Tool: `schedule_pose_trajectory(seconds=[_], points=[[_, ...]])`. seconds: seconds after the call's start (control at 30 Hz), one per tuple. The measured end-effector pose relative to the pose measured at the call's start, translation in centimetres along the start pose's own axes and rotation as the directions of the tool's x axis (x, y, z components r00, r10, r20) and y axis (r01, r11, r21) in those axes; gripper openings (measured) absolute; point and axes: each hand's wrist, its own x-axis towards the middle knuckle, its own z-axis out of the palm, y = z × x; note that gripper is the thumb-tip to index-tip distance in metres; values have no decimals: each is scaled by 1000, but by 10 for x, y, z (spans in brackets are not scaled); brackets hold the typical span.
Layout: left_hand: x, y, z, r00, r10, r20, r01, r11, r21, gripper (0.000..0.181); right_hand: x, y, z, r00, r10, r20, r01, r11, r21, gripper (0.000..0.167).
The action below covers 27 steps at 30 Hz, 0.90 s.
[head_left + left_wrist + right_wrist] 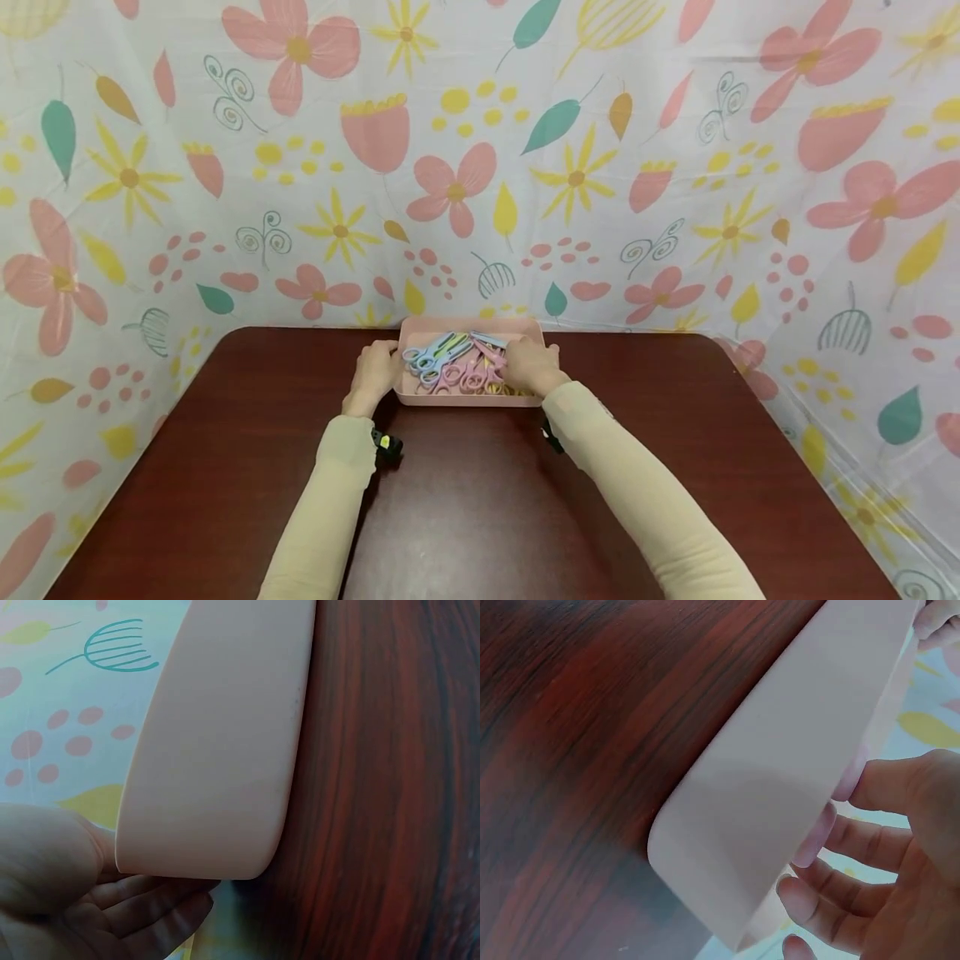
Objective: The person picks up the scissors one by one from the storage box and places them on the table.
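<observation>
A shallow pink tray (465,401) at the back of the table holds several pairs of scissors with blue, pink and yellow handles. My left hand (375,373) grips the tray's left end; in the left wrist view its fingers (157,915) lie along the outside of the end wall. Over the tray's right part is my right hand (530,364). Seen from the right wrist, its thumb and fingers pinch the pink handle loops (817,836) of a pair of scissors at the rim. Blue-handled scissors (431,360) lie in the tray's left half. The right hand hides part of the pile.
The dark red-brown wooden table (465,500) has rounded back corners. A white curtain (480,192) with flower and leaf prints hangs close behind the tray and along both sides. Each wrist wears a small black device (387,447).
</observation>
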Motion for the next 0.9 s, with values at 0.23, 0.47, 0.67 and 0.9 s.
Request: schedule_pose_trajectory(seconds=[0.23, 0.47, 0.67, 0.9], points=[[3, 2, 1, 1000, 11, -1, -11, 1000, 2, 35, -12, 6, -11, 1000, -24, -19, 24, 999, -26, 41], [-1, -2, 0, 1000, -19, 12, 19, 1000, -7, 36, -30, 6, -18, 995, -64, -70, 59, 996, -70, 30], [-3, -4, 0, 999, -29, 18, 29, 999, -18, 36, -47, 15, -24, 984, -105, -142, 91, 991, -103, 31], [-2, -1, 0, 1000, -25, 13, 25, 999, -26, 36, -68, 30, -19, 966, -144, -215, 121, 986, -117, 32]])
